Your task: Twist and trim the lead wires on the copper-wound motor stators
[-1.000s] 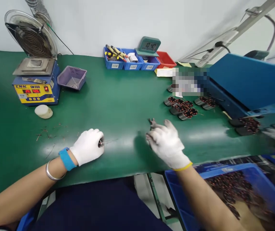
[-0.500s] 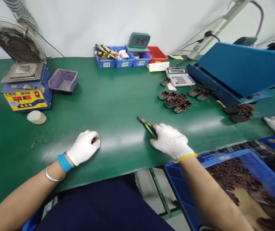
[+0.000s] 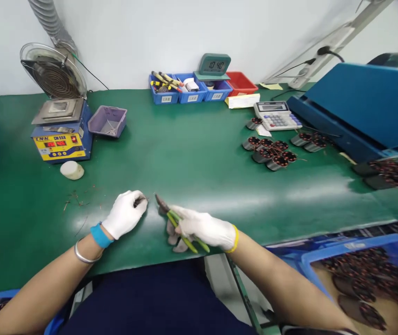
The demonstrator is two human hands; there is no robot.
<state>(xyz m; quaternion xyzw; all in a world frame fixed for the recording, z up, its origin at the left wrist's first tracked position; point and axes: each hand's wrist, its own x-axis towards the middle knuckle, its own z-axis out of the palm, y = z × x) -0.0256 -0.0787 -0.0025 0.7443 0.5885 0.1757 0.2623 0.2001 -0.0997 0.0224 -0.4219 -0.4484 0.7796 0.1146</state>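
My left hand (image 3: 125, 213), in a white glove, rests on the green bench with its fingers closed round a small dark part (image 3: 138, 202). Most of that part is hidden by the glove, and fine wire ends seem to stick out at its edge. In my right hand (image 3: 202, 227), also gloved, are green-handled pliers (image 3: 175, 220). Their dark jaws point up and left toward my left hand, a short gap away. Wire scraps (image 3: 75, 200) lie to the left of my left hand, near a round white block (image 3: 72, 170).
Wound metal cylinders (image 3: 277, 162) stand at right by a calculator (image 3: 277, 115) and a blue machine (image 3: 369, 107). A blue crate (image 3: 355, 244) of similar parts sits lower right. A yellow-blue heating unit (image 3: 61, 146) and purple tray (image 3: 107, 122) are at left; small bins (image 3: 192, 97) line the back.
My right hand has lifted the pliers off the bench and brought them left, close to my left hand. My left hand keeps its grip. The view has turned slightly left.
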